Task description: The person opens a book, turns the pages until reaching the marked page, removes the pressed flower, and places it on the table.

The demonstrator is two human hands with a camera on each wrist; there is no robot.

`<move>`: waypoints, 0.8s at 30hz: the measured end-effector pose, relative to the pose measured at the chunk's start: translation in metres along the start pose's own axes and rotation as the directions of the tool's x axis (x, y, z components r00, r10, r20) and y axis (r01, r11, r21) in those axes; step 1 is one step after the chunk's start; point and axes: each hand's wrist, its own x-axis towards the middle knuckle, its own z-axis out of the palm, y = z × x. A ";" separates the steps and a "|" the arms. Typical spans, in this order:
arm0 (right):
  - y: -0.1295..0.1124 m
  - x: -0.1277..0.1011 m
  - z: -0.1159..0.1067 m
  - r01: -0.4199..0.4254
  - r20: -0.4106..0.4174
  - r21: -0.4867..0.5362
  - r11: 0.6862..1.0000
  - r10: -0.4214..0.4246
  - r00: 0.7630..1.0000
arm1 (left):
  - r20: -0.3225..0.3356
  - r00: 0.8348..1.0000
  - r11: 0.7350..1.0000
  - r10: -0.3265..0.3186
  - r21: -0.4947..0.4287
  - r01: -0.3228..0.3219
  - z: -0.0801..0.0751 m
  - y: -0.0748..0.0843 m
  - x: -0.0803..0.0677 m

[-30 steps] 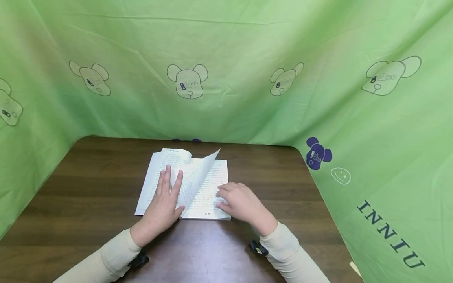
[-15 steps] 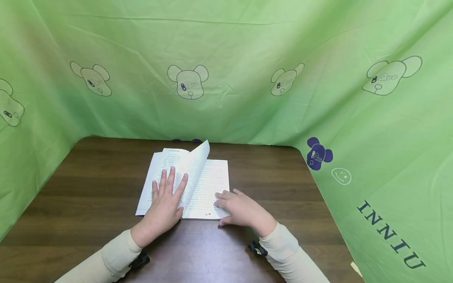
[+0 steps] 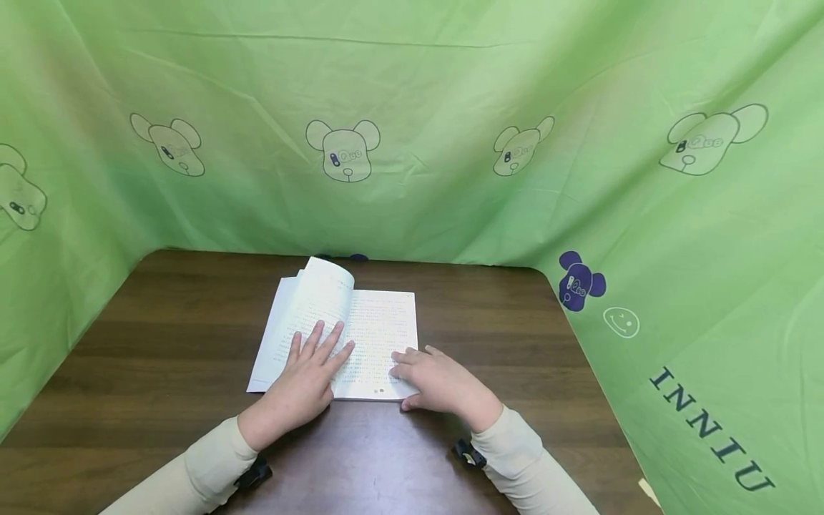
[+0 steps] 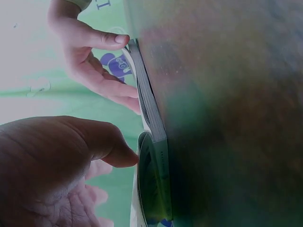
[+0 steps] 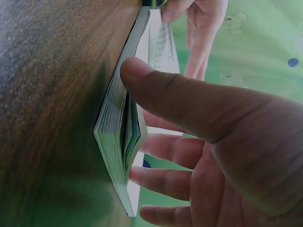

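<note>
My book lies open on the brown table, in the middle and closer to the back edge than to me. My left hand lies flat on the left page with my fingers straight and spread, pressing the paper down. A page on that side curls up at the top, near the back edge of the table. My right hand rests on the right page at the front right corner of the book. Its fingers are a little bent and touch the paper, and my thumb sits at the book's front edge. It does not grip anything. A green cloth with bear faces hangs behind the table and along both sides
</note>
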 end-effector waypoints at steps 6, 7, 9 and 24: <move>0.000 0.001 -0.001 0.013 -0.008 -0.018 1.000 -0.013 1.000 | 0.055 0.998 1.000 0.024 -0.004 -0.024 0.000 -0.001 0.000; 0.000 0.000 -0.001 0.015 -0.009 -0.018 1.000 -0.015 1.000 | 0.063 0.998 1.000 0.024 -0.004 -0.024 0.000 -0.001 0.000; 0.000 0.000 -0.002 0.018 -0.013 -0.014 1.000 -0.018 1.000 | 0.077 0.997 1.000 0.023 -0.006 -0.022 -0.001 -0.001 0.000; 0.003 0.000 0.001 0.028 -0.026 0.008 1.000 -0.028 0.999 | 0.173 0.982 0.997 -0.076 -0.012 0.079 -0.002 -0.002 0.000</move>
